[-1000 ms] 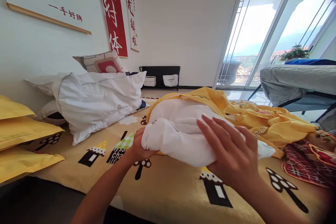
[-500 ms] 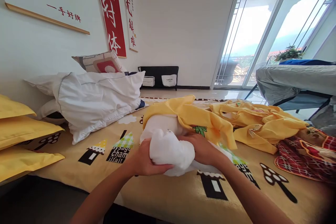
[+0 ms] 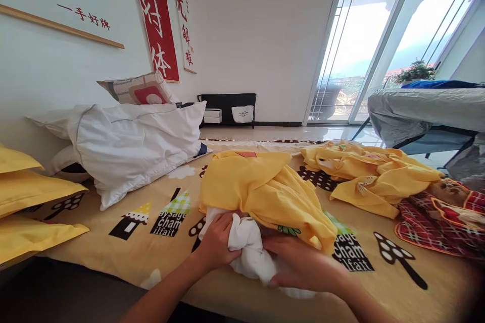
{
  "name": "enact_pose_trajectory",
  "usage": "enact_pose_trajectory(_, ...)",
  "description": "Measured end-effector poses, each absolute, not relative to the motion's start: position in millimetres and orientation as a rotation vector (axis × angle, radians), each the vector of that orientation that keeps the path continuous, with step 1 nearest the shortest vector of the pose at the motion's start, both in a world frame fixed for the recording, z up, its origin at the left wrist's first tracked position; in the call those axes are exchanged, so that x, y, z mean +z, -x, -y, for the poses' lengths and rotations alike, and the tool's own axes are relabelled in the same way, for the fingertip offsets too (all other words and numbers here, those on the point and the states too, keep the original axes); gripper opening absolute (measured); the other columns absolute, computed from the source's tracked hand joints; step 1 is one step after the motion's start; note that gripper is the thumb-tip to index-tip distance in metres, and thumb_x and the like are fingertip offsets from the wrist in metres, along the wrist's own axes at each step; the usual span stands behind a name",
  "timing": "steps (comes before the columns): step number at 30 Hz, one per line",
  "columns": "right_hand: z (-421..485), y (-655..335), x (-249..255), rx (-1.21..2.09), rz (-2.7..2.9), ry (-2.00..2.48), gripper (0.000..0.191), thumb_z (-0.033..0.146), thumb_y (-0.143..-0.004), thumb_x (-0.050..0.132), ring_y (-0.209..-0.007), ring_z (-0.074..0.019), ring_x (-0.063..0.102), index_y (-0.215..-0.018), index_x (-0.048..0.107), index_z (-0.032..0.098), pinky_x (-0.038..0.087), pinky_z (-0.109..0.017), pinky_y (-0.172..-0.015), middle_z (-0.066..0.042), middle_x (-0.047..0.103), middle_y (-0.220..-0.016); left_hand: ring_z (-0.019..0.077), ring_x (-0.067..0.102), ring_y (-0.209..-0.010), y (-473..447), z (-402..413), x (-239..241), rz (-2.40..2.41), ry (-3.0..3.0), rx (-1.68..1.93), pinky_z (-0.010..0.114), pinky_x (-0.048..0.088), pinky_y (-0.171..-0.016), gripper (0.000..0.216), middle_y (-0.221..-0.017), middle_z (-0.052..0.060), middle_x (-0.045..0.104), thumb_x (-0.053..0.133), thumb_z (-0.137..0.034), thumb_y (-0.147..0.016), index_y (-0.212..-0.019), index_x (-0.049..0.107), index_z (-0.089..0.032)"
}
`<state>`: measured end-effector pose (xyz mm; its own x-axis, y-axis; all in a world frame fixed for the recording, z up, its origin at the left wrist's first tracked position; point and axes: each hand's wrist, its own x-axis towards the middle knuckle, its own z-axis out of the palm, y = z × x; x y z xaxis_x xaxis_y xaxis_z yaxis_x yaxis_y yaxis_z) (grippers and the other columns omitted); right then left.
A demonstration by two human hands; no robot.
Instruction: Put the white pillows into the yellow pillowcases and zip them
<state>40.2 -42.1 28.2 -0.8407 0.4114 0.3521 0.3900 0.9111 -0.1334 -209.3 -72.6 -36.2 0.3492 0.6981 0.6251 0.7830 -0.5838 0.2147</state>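
bed (image 3: 113,257) | left: white pillows (image 3: 132,141), yellow pillows (image 3: 34,192) | middle: yellow-cased pillow (image 3: 261,186) | right: crumpled yellow cloth (image 3: 371,171), plaid cloth (image 3: 428,229)

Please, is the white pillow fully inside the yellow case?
Partly out: white pillow protrudes from the yellow case, between left hand and right hand.

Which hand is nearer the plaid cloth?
Right. The right hand lies left of the plaid cloth, apart from it; the left hand is even farther left, past the white bundle.

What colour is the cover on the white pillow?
The cover on the pillow is yellow; head view.
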Motion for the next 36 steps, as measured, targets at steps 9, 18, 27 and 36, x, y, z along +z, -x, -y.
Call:
enact_pose_trajectory(9,-7.8,-60.7,-3.4,-0.243,2.373,0.921,0.073,0.050,-0.081,0.063,-0.128,-0.0338,0.046,-0.145,0.039,0.024,0.042,-0.053,-0.098,-0.016,0.051,-0.139,0.0315,0.044,-0.127,211.8,99.7,3.1,1.335,2.803,-0.565,0.048,0.033,-0.108,0.061,-0.128,0.014,0.057,0.071,-0.035,-0.071,-0.126,0.052,-0.016)
enact_pose_trajectory(18,1.8,-100.1,46.3,0.125,2.575,0.861,0.020,0.022,-0.086,0.049,-0.071,-0.0201,0.065,-0.084,0.069,0.024,0.052,-0.033,-0.065,-0.005,0.071,-0.079,0.0280,0.047,-0.128,214.4,143.8,-74.2,1.609,2.934,-0.626,0.044,0.036,-0.105,0.056,-0.141,0.011,0.050,0.065,-0.033,-0.073,-0.127,0.052,-0.024)
enact_pose_trajectory(27,-39.3,-67.8,47.7,0.162,2.258,0.928,0.084,0.045,-0.070,0.070,-0.120,-0.0309,0.049,-0.143,0.033,0.024,0.043,-0.046,-0.095,-0.014,0.048,-0.136,0.0296,0.060,-0.092,205.6,140.3,-106.3,1.831,2.524,-1.059,0.047,0.048,-0.084,0.038,-0.100,0.012,0.066,0.059,-0.028,-0.067,-0.105,0.058,-0.020)
enact_pose_trajectory(36,-19.7,-4.5,48.1,0.434,2.166,0.827,0.013,0.022,-0.072,0.053,-0.072,-0.0193,0.058,-0.082,0.062,0.020,0.043,-0.028,-0.063,-0.002,0.065,-0.078,0.0339,0.065,-0.088,189.2,99.9,-101.3,1.928,2.443,-1.155,0.049,0.053,-0.078,0.030,-0.092,0.011,0.069,0.059,-0.030,-0.064,-0.093,0.066,-0.025)
